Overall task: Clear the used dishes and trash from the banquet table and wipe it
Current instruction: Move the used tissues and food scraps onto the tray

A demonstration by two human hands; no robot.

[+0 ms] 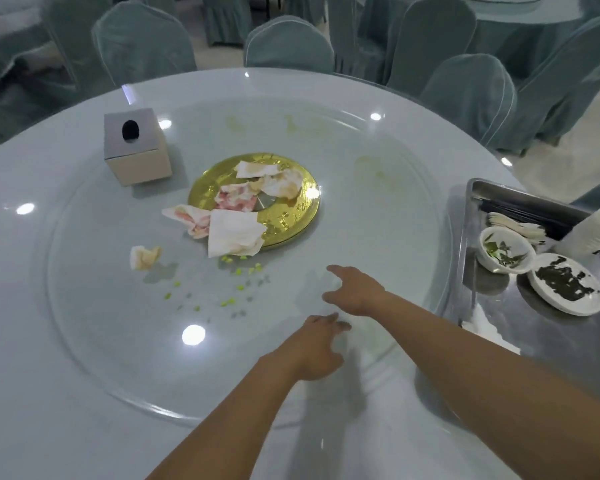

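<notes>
While both the left hand (317, 344) and right hand (355, 289) hover empty and spread over the table's (32, 341) near edge, soiled napkins (232, 237) wait at its centre, likely next for the tray (541, 344) at the right edge

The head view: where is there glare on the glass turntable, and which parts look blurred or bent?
Head view: round white lamp reflections dot the glass turntable, the brightest near the left hand; the hands and forearms look a little motion-blurred; the wide lens curves the table edge and leans the covered chairs; the soiled napkins stay fairly sharp.
</notes>
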